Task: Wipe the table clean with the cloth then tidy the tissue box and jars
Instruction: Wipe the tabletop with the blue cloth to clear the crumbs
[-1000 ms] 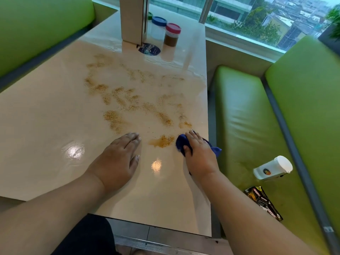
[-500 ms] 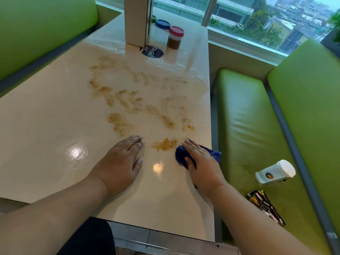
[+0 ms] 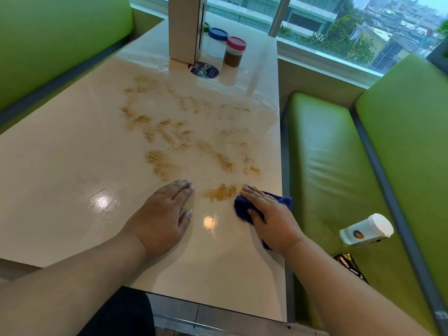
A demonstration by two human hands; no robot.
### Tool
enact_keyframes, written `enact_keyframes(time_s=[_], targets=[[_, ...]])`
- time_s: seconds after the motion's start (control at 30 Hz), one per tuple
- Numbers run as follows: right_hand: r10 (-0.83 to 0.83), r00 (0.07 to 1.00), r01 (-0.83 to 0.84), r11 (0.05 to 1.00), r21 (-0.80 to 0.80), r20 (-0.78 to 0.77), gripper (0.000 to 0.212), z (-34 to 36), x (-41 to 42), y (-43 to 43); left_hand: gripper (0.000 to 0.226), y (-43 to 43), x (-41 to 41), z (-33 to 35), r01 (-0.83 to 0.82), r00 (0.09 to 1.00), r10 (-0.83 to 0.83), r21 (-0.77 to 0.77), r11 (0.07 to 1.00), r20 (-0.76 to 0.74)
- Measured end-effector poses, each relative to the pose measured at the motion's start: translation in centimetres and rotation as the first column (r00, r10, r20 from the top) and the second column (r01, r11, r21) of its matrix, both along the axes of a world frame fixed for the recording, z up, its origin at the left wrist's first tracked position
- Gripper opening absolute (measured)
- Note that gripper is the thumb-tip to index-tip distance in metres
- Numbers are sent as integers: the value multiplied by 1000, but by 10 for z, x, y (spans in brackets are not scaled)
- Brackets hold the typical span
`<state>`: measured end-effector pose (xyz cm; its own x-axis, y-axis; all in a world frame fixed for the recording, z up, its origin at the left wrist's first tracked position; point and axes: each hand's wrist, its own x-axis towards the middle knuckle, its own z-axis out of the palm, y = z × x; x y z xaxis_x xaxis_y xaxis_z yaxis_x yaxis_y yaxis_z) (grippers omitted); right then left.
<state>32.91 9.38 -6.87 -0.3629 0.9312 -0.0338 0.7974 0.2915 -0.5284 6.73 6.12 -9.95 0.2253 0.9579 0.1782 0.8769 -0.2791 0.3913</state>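
Note:
Brown crumbs (image 3: pixel 184 137) are scattered over the middle of the glossy beige table (image 3: pixel 60 166). My right hand (image 3: pixel 271 219) presses a blue cloth (image 3: pixel 242 207) flat on the table near its right edge, just right of a small crumb pile (image 3: pixel 221 191). My left hand (image 3: pixel 162 214) rests flat on the table, fingers straight, left of that pile. At the far end stand an upright tissue box (image 3: pixel 184 27), a blue-lidded jar (image 3: pixel 217 43) and a red-lidded jar (image 3: pixel 234 52) with brown contents. A green lid peeks out behind the box.
A round dark sticker (image 3: pixel 204 70) lies by the box. Green bench seats flank the table; on the right bench (image 3: pixel 327 154) lie a tipped white cup (image 3: pixel 366 230) and a dark snack packet (image 3: pixel 349 265). A window runs along the far side.
My right hand with the cloth has slid slightly right and toward me, away from the crumb pile. The left hand stays flat in place.

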Motion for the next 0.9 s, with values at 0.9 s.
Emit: enact_keyframes(time_s=[0.9], targets=[[29, 997, -29, 1000, -3, -71, 45, 4, -21, 5, 67, -2, 1, 3, -1, 1000, 1, 2, 1000, 6]])
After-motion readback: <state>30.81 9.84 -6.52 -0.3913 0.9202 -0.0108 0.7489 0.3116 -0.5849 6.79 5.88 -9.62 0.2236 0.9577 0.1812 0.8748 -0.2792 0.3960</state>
